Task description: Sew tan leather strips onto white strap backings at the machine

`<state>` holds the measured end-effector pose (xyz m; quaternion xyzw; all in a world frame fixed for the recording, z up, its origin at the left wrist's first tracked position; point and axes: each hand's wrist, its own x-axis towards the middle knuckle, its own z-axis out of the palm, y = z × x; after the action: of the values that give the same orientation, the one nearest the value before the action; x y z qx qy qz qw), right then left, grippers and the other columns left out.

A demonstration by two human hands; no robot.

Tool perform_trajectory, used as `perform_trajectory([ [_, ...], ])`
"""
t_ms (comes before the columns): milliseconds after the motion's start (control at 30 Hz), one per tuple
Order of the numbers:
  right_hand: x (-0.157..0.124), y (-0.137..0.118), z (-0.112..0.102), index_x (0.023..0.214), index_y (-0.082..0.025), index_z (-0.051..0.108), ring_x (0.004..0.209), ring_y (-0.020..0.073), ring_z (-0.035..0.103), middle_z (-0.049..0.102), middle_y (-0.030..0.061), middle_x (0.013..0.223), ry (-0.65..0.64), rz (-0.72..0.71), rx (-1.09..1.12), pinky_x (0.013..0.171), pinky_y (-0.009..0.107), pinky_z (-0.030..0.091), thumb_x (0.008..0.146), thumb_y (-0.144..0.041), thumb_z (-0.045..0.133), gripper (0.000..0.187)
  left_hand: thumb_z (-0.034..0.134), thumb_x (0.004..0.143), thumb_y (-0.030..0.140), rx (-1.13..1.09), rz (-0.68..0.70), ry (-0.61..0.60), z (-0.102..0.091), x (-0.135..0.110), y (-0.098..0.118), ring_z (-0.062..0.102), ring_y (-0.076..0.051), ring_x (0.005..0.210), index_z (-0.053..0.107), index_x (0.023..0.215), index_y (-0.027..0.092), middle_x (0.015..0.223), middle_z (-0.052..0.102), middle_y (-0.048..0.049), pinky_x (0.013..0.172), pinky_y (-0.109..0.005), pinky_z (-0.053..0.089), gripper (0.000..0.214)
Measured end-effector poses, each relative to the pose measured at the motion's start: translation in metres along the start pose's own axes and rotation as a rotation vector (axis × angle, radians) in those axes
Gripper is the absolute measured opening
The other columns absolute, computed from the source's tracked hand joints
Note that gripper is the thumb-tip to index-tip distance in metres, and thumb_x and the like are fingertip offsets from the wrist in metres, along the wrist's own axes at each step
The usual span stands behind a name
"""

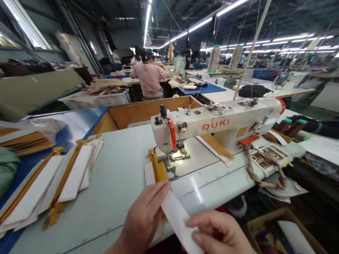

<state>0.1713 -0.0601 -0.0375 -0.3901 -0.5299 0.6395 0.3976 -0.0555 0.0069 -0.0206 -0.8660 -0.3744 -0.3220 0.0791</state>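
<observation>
Both my hands hold a narrow white strip at the front edge of the sewing table. My left hand pinches its upper end, fingers closed. My right hand grips the lower end with the thumb on top. Just beyond the strip lies a white and mustard-yellow piece, reaching toward the presser foot of the cream DUKI sewing machine.
A stack of white and yellow pieces lies on the table to the left. A tray of metal buckles and a tan strap sit right of the machine. A cardboard box stands at lower right. A seated person works ahead.
</observation>
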Motion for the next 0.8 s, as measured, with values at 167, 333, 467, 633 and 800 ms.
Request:
perform_trajectory([
  [167, 0.035, -0.016, 0.007, 0.137, -0.028, 0.046, 0.107, 0.0182, 0.062, 0.064, 0.0081, 0.122, -0.126, -0.323, -0.325, 0.093, 0.035, 0.051, 0.09, -0.033, 0.057, 0.049, 0.04, 0.09, 0.013, 0.2, -0.14, -0.006, -0.01, 0.004, -0.04, 0.055, -0.029, 0.115, 0.055, 0.129, 0.019, 0.129, 0.056, -0.0154, 0.096, -0.045, 0.048, 0.042],
  [333, 0.084, -0.021, -0.01, 0.142, -0.011, 0.038, 0.141, 0.0278, 0.027, 0.031, 0.0183, 0.151, -0.33, -0.389, -0.881, 0.115, 0.047, 0.023, 0.079, -0.037, 0.066, 0.074, 0.036, 0.091, 0.016, 0.151, -0.111, -0.132, 0.022, -0.01, -0.06, 0.061, -0.024, 0.112, 0.054, 0.129, 0.015, 0.125, 0.062, -0.0138, 0.092, -0.037, 0.053, 0.042],
  [467, 0.101, -0.011, -0.016, 0.144, -0.008, 0.033, 0.142, 0.0271, 0.022, 0.029, 0.0184, 0.152, -0.501, -0.402, -1.133, 0.118, 0.045, 0.013, 0.081, -0.051, 0.062, 0.082, 0.035, 0.09, 0.015, 0.13, -0.046, -0.202, 0.038, -0.021, -0.061, 0.06, -0.025, 0.114, 0.059, 0.122, 0.01, 0.123, 0.064, -0.0163, 0.094, -0.039, 0.053, 0.041],
  [633, 0.108, -0.006, -0.013, 0.133, -0.005, 0.046, 0.133, 0.0256, 0.038, 0.048, 0.0192, 0.14, -0.549, -0.685, -1.313, 0.114, 0.04, 0.023, 0.089, -0.054, 0.051, 0.067, 0.035, 0.091, 0.016, 0.131, -0.027, -0.252, 0.035, -0.025, -0.063, 0.056, -0.025, 0.121, 0.056, 0.126, 0.008, 0.129, 0.06, -0.0176, 0.099, -0.04, 0.05, 0.041],
  [800, 0.116, -0.001, -0.014, 0.1, -0.012, 0.064, 0.11, 0.0203, 0.056, 0.066, 0.0102, 0.116, -0.544, -1.032, -1.392, 0.102, 0.034, 0.039, 0.099, -0.033, 0.039, 0.033, 0.035, 0.092, 0.018, 0.103, -0.032, -0.246, 0.037, -0.03, -0.066, 0.054, -0.026, 0.123, 0.056, 0.126, 0.007, 0.13, 0.059, -0.0187, 0.099, -0.04, 0.049, 0.041],
])
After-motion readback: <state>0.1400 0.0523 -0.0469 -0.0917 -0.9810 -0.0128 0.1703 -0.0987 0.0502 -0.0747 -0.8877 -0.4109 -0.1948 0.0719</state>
